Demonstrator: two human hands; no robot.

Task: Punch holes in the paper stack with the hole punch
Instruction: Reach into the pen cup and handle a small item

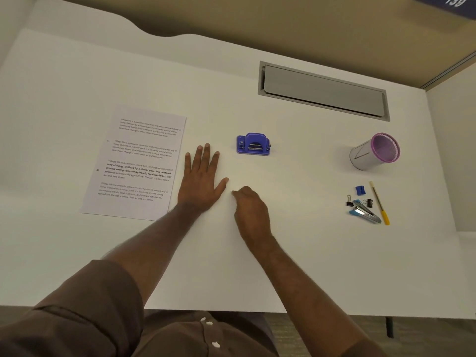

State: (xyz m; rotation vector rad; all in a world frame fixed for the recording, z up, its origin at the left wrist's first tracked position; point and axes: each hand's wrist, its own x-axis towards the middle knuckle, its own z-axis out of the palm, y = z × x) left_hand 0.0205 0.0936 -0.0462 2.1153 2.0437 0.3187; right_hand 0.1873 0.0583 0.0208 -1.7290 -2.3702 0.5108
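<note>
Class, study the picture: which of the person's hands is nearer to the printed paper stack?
Left. The left hand lies flat on the desk just right of the paper stack. The right hand rests farther right, with the left hand between.

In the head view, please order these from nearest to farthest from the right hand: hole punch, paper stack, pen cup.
From the right hand:
1. Hole punch, just beyond it, ahead.
2. Paper stack, to the left, past the left hand.
3. Pen cup, far right.
</note>
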